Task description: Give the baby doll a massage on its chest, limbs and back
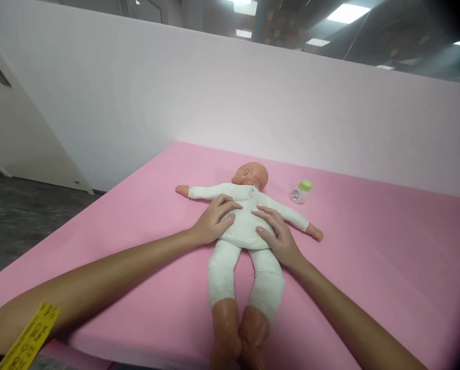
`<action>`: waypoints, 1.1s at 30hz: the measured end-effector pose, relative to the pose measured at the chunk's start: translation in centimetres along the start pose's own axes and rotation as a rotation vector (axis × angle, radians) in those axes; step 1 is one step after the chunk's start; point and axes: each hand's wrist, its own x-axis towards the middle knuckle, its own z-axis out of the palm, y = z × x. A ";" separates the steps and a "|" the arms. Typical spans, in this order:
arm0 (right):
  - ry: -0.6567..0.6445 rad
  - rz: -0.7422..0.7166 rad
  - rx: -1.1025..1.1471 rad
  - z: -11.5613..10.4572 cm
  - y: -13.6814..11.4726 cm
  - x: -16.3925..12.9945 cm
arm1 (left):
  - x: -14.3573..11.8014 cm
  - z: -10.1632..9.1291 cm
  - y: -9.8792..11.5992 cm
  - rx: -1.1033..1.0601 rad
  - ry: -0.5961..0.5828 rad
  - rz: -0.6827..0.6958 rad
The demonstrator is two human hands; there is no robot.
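A baby doll (247,226) with a white cloth body lies on a pink-covered table (145,216), its arms spread and its head at the far end. The face is turned to the left, and the feet point toward me. My left hand (215,220) rests on the left side of the doll's torso, fingers stretched out. On the torso's right side lies my right hand (278,234), its fingers also extended and slightly apart. Neither hand grips anything.
A small clear bottle (300,192) with a green cap lies tilted right of the doll's head. A white partition wall (253,103) rises behind the table. To the left are a pale door (25,118) and dark floor. A yellow strip (32,336) shows at lower left.
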 end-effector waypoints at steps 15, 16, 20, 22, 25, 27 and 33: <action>0.006 0.013 0.018 -0.1 0.0 0.0 | 0.1 0.1 0.0 0.024 -0.002 0.003; 0.007 0.018 0.021 -0.1 0.0 0.0 | 0.1 0.1 0.0 0.022 -0.001 0.005; 0.014 0.020 0.024 -0.2 -0.1 0.0 | 0.2 0.2 0.0 0.021 -0.001 0.009; 0.016 0.013 0.018 -0.2 -0.1 0.0 | 0.2 0.2 -0.1 0.021 0.001 0.013; 0.014 0.014 0.009 -0.2 -0.1 -0.1 | 0.1 0.3 -0.2 0.023 -0.001 0.008; 0.012 0.014 0.006 -0.2 -0.1 -0.1 | 0.1 0.3 -0.2 0.028 -0.004 0.001; 0.010 0.021 0.010 -0.2 -0.1 -0.1 | 0.1 0.2 0.1 0.029 -0.005 -0.004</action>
